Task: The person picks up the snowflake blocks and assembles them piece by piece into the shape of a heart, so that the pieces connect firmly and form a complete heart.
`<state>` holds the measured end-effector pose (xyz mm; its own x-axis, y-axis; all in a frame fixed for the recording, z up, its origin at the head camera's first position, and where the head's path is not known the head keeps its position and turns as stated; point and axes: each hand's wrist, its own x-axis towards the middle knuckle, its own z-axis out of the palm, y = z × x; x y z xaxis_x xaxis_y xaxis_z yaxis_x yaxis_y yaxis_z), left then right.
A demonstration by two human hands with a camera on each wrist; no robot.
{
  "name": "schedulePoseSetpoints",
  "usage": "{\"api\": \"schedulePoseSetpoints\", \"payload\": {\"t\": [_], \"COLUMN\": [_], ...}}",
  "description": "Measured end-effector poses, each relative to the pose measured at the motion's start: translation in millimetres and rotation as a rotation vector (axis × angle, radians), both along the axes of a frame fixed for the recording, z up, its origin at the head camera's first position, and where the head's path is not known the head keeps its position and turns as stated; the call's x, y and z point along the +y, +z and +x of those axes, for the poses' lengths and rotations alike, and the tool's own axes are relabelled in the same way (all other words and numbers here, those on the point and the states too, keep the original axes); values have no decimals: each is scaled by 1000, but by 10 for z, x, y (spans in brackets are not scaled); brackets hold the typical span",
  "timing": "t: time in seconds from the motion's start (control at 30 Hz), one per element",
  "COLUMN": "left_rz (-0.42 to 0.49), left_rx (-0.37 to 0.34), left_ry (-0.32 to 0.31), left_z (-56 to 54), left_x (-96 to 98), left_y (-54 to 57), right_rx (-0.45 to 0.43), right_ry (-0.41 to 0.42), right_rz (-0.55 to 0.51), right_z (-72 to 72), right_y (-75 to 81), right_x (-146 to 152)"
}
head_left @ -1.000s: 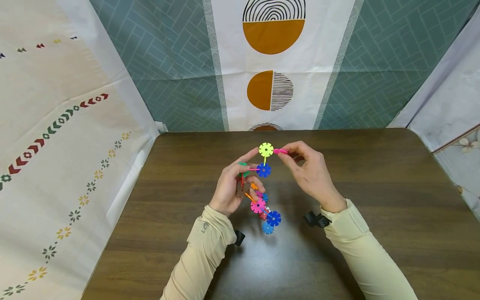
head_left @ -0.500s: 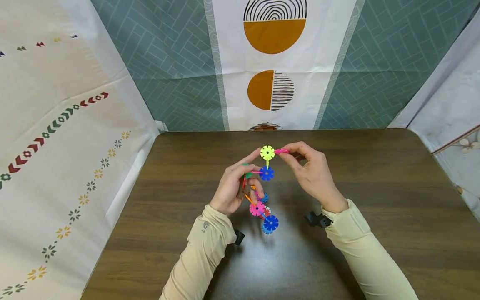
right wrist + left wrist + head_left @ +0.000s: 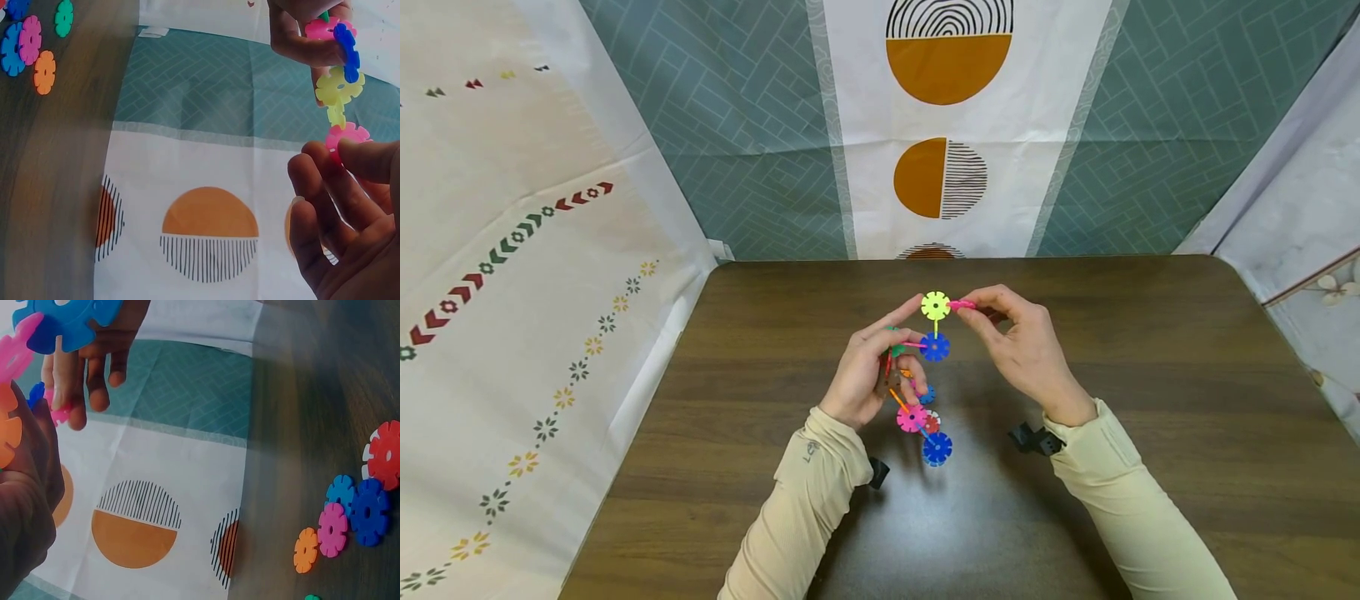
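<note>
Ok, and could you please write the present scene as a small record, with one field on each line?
Left hand: holds a chain of notched discs
Right hand: pinches a pink disc
Contact: pink disc meets the edge of a yellow disc; whether fully slotted, cannot tell
On table: several discs, including red disc, orange disc, green disc
Backdrop: patterned cloth

Head: sat high, looked forward-down over the worktop
Left wrist: way closer, tipped sideways, faced the printed backdrop
Right wrist: same deal, tipped opposite
Wrist overlap: both caught the worktop's orange disc
</note>
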<state>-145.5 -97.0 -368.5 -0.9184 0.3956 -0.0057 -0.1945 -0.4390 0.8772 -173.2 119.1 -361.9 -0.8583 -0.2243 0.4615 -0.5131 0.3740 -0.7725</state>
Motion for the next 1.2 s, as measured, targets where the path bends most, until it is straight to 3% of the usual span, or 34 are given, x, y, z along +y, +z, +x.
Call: {"api": "schedulePoseSetpoints", "payload": {"t": [0.8,1.2], "left_rz": [-118,-95], "left_rx": [2,-3], "left_ry": [11,46], "left_z": [18,-26], "left_x": [60,-41], "left_y": [-10,-6], "right_rx": [72,116], "right_ry": [-16,2], "right_rz": [99,95], "right_z": [58,55], "right_y": [-29,-20], "right_x": [9,19]}}
